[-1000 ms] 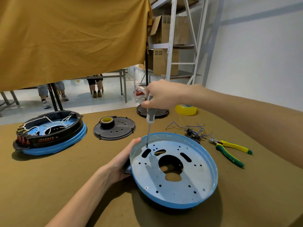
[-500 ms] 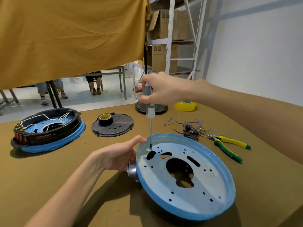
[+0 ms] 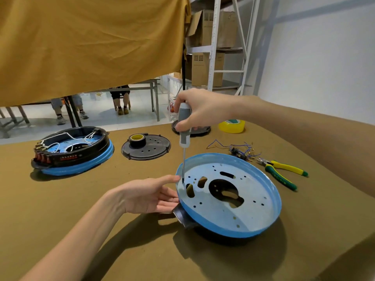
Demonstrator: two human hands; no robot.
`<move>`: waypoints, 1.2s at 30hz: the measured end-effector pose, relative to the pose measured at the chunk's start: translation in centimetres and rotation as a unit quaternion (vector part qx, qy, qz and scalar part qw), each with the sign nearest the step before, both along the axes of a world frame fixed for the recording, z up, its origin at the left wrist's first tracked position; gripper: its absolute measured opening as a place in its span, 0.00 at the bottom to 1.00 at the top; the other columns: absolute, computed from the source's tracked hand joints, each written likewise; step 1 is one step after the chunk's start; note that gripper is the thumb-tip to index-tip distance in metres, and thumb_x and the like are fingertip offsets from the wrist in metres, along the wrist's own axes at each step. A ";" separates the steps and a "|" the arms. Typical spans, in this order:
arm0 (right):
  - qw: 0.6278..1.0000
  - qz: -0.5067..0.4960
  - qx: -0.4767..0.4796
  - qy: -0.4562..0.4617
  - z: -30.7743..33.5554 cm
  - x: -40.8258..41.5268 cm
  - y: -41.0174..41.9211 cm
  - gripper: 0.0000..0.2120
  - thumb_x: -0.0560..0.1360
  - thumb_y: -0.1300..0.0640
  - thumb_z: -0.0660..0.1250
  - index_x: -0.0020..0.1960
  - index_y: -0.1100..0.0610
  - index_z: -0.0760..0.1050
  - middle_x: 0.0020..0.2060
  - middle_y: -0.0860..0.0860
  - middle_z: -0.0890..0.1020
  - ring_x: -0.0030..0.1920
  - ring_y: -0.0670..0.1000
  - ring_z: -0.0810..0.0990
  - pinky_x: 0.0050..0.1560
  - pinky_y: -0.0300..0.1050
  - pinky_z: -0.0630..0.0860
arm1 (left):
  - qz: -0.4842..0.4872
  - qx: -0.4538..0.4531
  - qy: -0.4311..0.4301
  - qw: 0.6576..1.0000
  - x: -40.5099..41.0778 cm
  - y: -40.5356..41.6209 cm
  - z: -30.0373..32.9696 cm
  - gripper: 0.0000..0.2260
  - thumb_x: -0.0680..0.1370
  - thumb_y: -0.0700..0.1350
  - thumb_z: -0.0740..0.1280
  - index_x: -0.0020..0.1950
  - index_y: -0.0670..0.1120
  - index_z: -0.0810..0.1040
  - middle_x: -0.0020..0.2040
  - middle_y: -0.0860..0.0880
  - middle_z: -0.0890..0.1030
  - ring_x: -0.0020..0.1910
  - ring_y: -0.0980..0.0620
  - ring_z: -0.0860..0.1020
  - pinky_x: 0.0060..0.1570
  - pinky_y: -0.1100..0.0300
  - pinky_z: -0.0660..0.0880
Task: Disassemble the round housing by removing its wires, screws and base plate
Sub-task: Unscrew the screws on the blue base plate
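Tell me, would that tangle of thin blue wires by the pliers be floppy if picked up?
Probably floppy: the tangle of thin blue wires lies in loose loops on the olive table. Likely light, since the strands look hair-thin. The small gold terminals at their ends might snag.

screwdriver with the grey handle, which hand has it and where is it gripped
The right hand grips the grey-handled screwdriver around its handle, shaft pointing down. The left hand rests open-fingered against the round blue-rimmed housing.

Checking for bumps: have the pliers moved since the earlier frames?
No. The pliers still lie just right of the wire bundle, jaws toward it.
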State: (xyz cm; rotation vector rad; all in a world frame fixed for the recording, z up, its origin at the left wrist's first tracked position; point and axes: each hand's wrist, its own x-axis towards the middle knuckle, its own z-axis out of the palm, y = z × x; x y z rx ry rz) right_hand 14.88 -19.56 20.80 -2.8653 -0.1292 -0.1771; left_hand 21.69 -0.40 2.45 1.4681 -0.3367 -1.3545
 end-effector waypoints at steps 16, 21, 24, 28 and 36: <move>0.999 -0.033 0.011 0.041 -0.3 -1.3 0.5 0.14 0.75 0.54 0.69 0.60 0.51 0.73 0.45 0.52 0.83 0.38 0.49 0.86 0.29 0.37 0.78 | 0.022 0.011 -0.020 1.000 0.1 -1.1 -1.7 0.36 0.66 0.61 0.78 0.64 0.36 0.78 0.56 0.40 0.85 0.50 0.47 0.85 0.47 0.57 0.83; 0.984 -0.089 -0.137 -0.071 -1.5 -1.5 0.6 0.23 0.78 0.36 0.66 0.55 0.56 0.75 0.40 0.53 0.82 0.36 0.51 0.81 0.31 0.44 0.73 | 0.025 0.003 0.000 1.000 0.3 -1.0 -1.7 0.35 0.65 0.60 0.80 0.62 0.37 0.79 0.55 0.39 0.85 0.49 0.47 0.85 0.46 0.57 0.83; 0.995 -0.065 -0.058 -0.043 -1.3 -2.1 0.6 0.15 0.77 0.44 0.70 0.56 0.53 0.76 0.45 0.50 0.81 0.39 0.45 0.80 0.33 0.41 0.72 | 0.028 0.002 -0.001 1.000 0.2 -1.1 -1.9 0.37 0.63 0.60 0.81 0.62 0.37 0.79 0.55 0.39 0.85 0.49 0.47 0.85 0.44 0.58 0.83; 0.998 -0.063 0.014 0.027 -0.1 -3.5 0.9 0.20 0.73 0.54 0.74 0.62 0.49 0.73 0.49 0.46 0.76 0.44 0.45 0.78 0.36 0.41 0.72 | 0.038 0.006 -0.012 0.999 0.2 -1.2 -1.9 0.40 0.62 0.61 0.81 0.63 0.36 0.78 0.58 0.39 0.85 0.52 0.46 0.85 0.47 0.57 0.84; 0.986 -0.119 -0.105 -0.043 -1.4 -3.9 1.4 0.15 0.78 0.42 0.69 0.50 0.55 0.75 0.42 0.51 0.78 0.43 0.52 0.79 0.31 0.43 0.66 | 0.038 0.006 -0.023 0.999 -0.5 -1.1 -1.4 0.38 0.65 0.61 0.77 0.64 0.36 0.77 0.57 0.38 0.85 0.53 0.45 0.85 0.47 0.57 0.84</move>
